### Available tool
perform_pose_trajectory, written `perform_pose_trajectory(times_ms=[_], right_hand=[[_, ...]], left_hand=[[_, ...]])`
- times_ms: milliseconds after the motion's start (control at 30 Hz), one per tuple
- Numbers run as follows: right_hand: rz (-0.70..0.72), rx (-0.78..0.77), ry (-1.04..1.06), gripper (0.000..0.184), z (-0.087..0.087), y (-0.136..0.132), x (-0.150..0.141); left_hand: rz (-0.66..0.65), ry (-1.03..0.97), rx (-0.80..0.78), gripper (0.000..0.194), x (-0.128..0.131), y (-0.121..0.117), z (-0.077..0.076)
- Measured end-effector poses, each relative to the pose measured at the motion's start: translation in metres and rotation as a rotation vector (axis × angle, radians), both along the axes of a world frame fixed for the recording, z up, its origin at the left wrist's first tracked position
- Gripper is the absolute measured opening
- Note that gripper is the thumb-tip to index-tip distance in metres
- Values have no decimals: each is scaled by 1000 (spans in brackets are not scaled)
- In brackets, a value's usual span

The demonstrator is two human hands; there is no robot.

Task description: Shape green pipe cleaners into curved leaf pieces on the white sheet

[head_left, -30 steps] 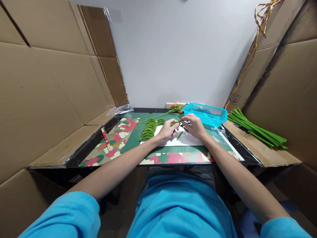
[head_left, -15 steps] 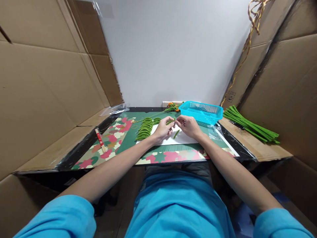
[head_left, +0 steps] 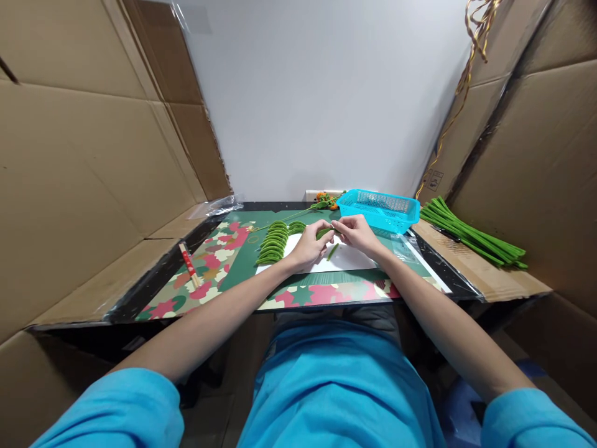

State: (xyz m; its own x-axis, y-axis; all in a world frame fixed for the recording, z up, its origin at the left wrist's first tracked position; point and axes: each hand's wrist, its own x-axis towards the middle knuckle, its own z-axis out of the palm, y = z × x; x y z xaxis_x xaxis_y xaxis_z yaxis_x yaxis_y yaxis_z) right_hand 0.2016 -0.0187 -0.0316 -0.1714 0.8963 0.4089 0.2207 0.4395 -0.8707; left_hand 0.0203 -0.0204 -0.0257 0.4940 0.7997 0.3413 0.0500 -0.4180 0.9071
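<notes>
My left hand (head_left: 310, 244) is closed around a curved green fuzzy leaf piece (head_left: 321, 233), which looks like bent pipe cleaner. Fingertips of my right hand (head_left: 358, 235) pinch at the far end of that piece, close to the left fingertips; the exact grip is partly hidden. Below them a short green strip (head_left: 333, 252) lies on the white sheet (head_left: 347, 262). Left of my left hand, several similar curved leaf pieces (head_left: 272, 244) lie in a neat column, with more in a second group (head_left: 296, 228) just behind.
A blue plastic basket (head_left: 379, 214) stands at the back right. Orange flowers (head_left: 326, 199) on a green stem lie beside it. A bundle of green pipe cleaners (head_left: 473, 233) rests on cardboard at right. Chopsticks in a red wrapper (head_left: 189, 264) lie at left. Cardboard walls (head_left: 84, 155) flank the table.
My right hand has shifted slightly, its fingers now more stretched at the tip of the leaf piece. My left hand stays in nearly the same place.
</notes>
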Motion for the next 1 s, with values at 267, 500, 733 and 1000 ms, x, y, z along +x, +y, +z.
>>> perform_pose_trajectory(times_ms=[267, 500, 733, 1000], right_hand=[[-46, -19, 10, 54, 2, -5, -3], [15, -123, 108, 50, 2, -6, -2], [-7, 276, -184, 37, 3, -13, 0], [-113, 364, -361, 23, -5, -2, 7]], left_hand=[[31, 22, 60, 27, -2, 2, 0], [54, 30, 41, 28, -4, 4, 2], [38, -227, -295, 18, -6, 10, 4], [17, -276, -434, 14, -10, 7, 12]])
